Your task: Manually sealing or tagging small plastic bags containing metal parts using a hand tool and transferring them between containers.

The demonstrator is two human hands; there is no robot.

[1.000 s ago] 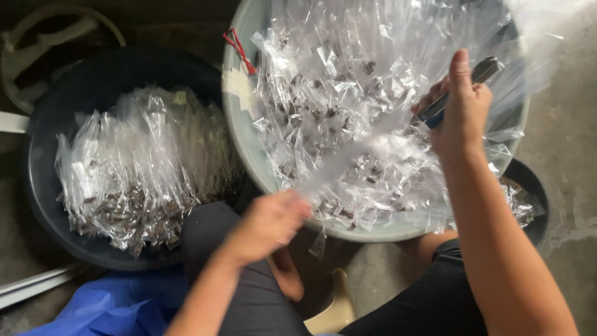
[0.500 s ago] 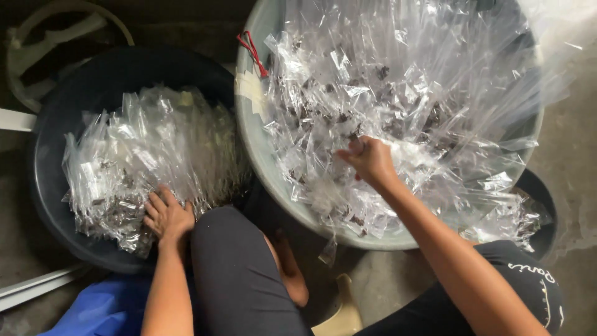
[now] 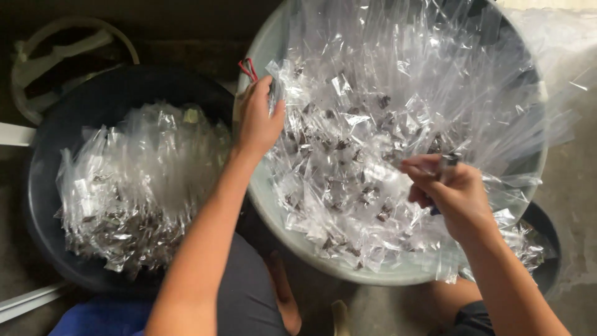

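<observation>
The left hand (image 3: 258,121) has come up out of the dark tub (image 3: 43,205), where it lay half a second ago, and now pinches a clear bag (image 3: 277,93) at the near rim of the pale basin (image 3: 264,186). The right hand (image 3: 451,193) has drawn back from the middle of the heap (image 3: 373,143) and is closed around a small dark tool (image 3: 448,160). So one bag looks dropped off and another picked. The tub's own pile of bags (image 3: 130,193) sits left of the basin. Both stand on a rough concrete floor (image 3: 575,205), with blue cloth (image 3: 106,317) near the knees and a second dark tub (image 3: 547,249) under the basin's right edge
</observation>
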